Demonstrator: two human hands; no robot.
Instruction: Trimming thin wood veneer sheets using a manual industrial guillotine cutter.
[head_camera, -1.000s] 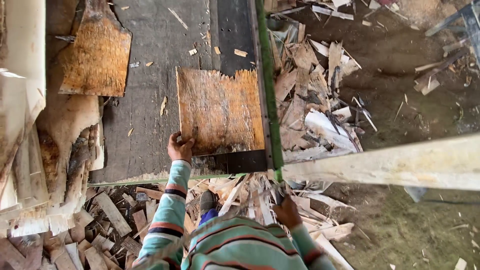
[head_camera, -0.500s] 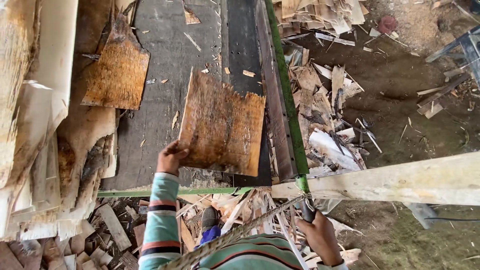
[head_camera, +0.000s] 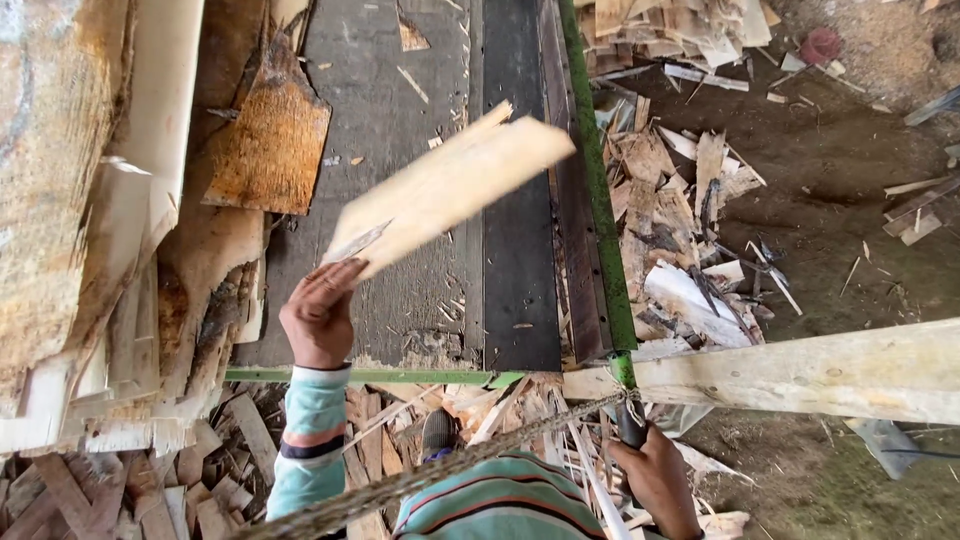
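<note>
1. Up front, the left hand (head_camera: 320, 318) pinches the near corner of a pale sheet of wood (head_camera: 450, 185), thumb and fingers clamped on its edge.
2. That sheet hangs tilted above the dark bench (head_camera: 420, 70), near its front edge; its long axis runs from the fingers up and away toward the green rail (head_camera: 598, 190) on the right.
3. Lower right, the right hand (head_camera: 655, 475) is clenched round a dark handle (head_camera: 632, 425) tied to a rope (head_camera: 480, 460), well apart from the sheet.
4. Scrap wood (head_camera: 690, 230) litters the ground beyond the rail.
</note>
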